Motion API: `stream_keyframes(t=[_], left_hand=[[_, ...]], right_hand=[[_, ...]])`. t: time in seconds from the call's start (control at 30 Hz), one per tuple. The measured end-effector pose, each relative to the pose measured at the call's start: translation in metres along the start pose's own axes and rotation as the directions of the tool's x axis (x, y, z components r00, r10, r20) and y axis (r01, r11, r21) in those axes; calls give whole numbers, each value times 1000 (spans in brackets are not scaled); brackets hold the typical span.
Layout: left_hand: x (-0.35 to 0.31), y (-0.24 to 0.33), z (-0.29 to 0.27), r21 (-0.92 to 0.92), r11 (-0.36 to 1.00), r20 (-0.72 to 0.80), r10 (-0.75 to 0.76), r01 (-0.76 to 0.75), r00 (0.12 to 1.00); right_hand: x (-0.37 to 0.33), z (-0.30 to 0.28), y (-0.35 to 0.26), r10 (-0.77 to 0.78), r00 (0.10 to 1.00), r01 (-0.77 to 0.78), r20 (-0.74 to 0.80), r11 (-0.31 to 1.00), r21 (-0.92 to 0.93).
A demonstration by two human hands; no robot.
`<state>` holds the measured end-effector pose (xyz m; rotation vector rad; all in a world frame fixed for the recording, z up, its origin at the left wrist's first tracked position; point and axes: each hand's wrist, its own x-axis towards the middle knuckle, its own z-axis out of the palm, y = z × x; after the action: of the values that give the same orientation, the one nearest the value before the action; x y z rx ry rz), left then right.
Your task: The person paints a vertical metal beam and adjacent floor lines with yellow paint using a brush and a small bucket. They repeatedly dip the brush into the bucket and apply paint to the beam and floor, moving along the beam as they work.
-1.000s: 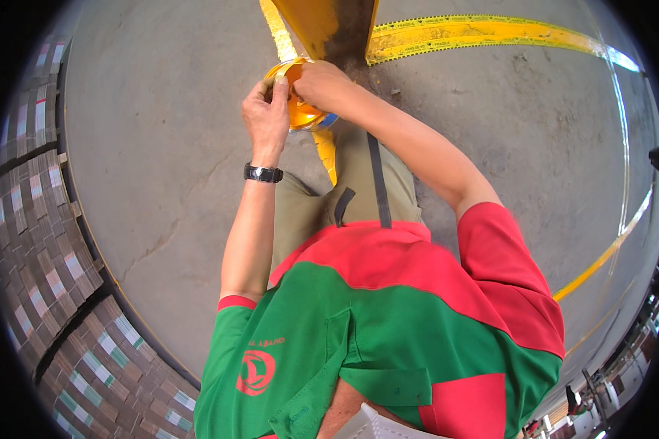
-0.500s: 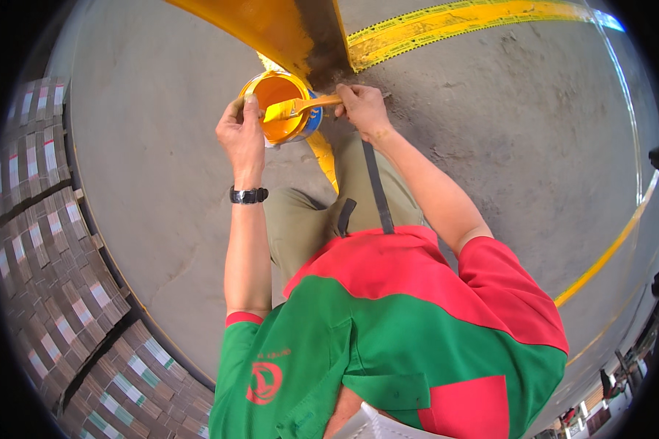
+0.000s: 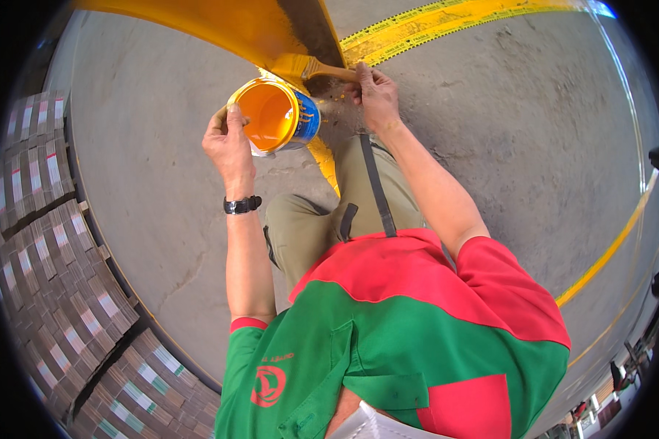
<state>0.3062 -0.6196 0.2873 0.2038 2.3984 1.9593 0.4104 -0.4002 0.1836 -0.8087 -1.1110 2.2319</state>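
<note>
Mostly, the view is taken up by a grey concrete floor (image 3: 161, 183), scuffed and dusty to the right of the middle. Across its lower part spreads the person's green and red shirt (image 3: 388, 329), short-sleeved, with a collar. Along the left edge stand stacks of flat brown cardboard (image 3: 58, 285), packed in rows, with pale and greenish patches. At the top, a thick yellow beam (image 3: 227, 25) slants down to the floor, its paint giving way to dark brown near the foot. Khaki trousers (image 3: 403, 197) with a dark stripe show below it, one knee bent.

From the beam's foot, a wide yellow band (image 3: 447, 29) with printed edges runs off to the upper right. A thinner yellow line (image 3: 608, 256) curves down the right side, and a short yellow strip (image 3: 324, 164) shows between the can and the trousers.

The paint can (image 3: 309, 121), blue-sided with yellow smears, sits just beside the beam's lower end, holding orange-yellow paint (image 3: 271, 121). Whether it rests on the floor is hard to tell. The left hand (image 3: 229, 143) is clamped on its left rim, thumb over the edge.

Opposite, the right hand (image 3: 377, 99) pinches the handle end of a paintbrush (image 3: 333, 71). The brush points left above the can, its yellow bristles overlapping the beam's lower face; actual contact is unclear. Smallest is a black watch (image 3: 242, 205) on the left wrist.
</note>
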Motion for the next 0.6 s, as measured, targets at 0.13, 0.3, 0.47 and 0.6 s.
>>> stream_keyframes(t=[0.13,0.3,0.47,0.6], left_hand=[[-3,-7,-15,17,998,-21,-54,54,998],[-6,-34,-41,19,998,-35,-65,66,997],[-6,-70,-68,59,990,-92,-125,130,988],[-7,-95,-81,161,971,-142,-153,175,978]], right_hand=[[15,19,-1,-308,951,274,18,816,-508],[20,53,-23,-457,845,523,277,596,-609],[20,46,-39,-421,895,445,148,816,-370],[26,28,12,-6,998,-5,-55,982,-188]])
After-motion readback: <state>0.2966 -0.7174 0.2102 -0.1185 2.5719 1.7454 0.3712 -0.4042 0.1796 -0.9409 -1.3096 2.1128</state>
